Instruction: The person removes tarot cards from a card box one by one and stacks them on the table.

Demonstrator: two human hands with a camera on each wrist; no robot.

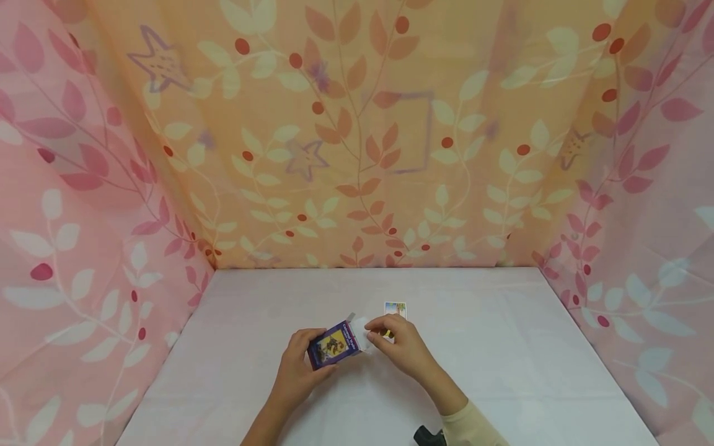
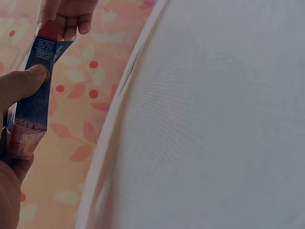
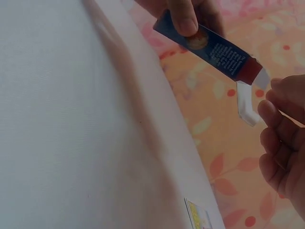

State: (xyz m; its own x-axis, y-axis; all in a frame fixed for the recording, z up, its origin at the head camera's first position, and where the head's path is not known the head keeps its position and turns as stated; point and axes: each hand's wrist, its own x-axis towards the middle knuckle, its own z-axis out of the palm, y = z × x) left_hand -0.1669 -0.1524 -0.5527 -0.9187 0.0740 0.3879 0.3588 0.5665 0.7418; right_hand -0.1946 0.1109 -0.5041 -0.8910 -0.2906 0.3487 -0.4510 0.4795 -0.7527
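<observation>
A small dark blue-purple card box (image 1: 334,347) with a yellow picture on its front is tilted above the table, its right end open with white flaps (image 3: 245,102) folded out. The left hand (image 1: 301,365) grips its closed end, the thumb (image 2: 28,81) pressed along a narrow side. At the open end, the right hand (image 1: 404,347) pinches the edge of a white flap between thumb and forefinger. Its other fingers (image 3: 271,143) are loosely curled beside the opening. The inside of the box is hidden.
Behind the right hand a small picture card (image 1: 395,308) lies on the white-covered table (image 1: 251,303), partly hidden by the fingers. A black object (image 1: 428,435) shows by the right sleeve. Patterned cloth (image 1: 357,204) hangs at the back and both sides.
</observation>
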